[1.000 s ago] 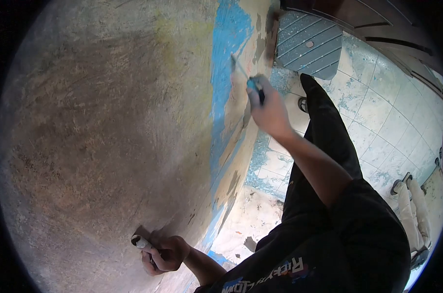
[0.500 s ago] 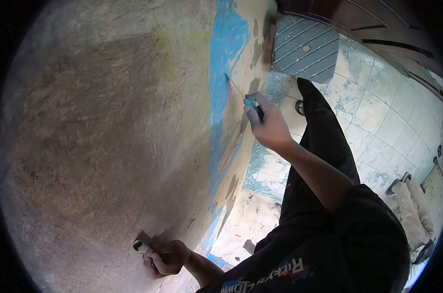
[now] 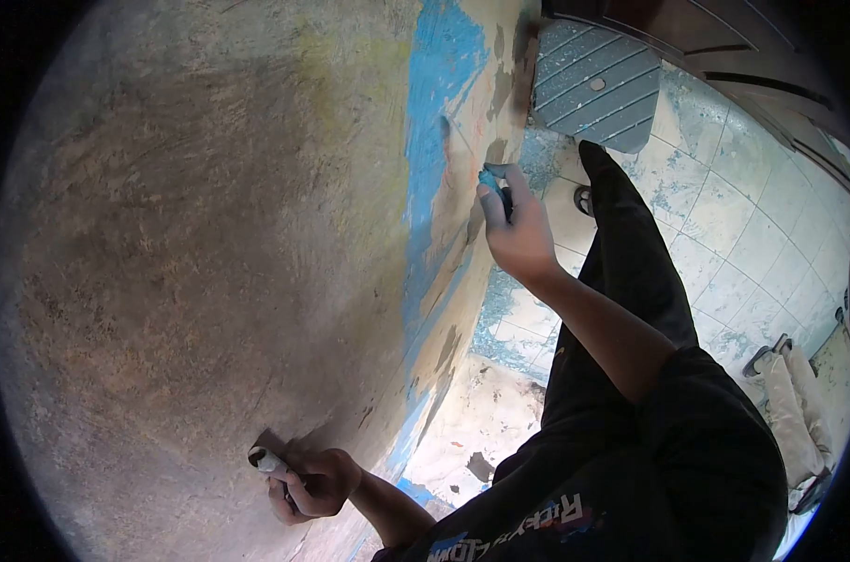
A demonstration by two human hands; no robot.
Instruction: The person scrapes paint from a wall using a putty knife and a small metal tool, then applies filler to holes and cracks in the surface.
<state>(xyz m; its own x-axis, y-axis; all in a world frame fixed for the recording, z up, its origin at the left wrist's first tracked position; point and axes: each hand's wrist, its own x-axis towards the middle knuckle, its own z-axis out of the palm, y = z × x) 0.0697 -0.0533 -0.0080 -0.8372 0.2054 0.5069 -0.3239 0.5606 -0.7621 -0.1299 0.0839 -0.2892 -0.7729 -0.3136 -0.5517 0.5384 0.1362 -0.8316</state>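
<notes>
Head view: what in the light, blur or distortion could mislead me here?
Head view: floor tiles bow and the corners go black; bright light pales some of them; a dark shadow falls on the wall by the left hand; the blade at the right hand is blurred, its edge hard to make out.

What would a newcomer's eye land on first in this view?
Probably the bright blue paint strip running down the right side of the mottled brown wall, with the right hand holding a thin-bladed tool at it. Next, perhaps, the grey ribbed panel on the paint-marked floor, just beyond the person's foot.
</notes>
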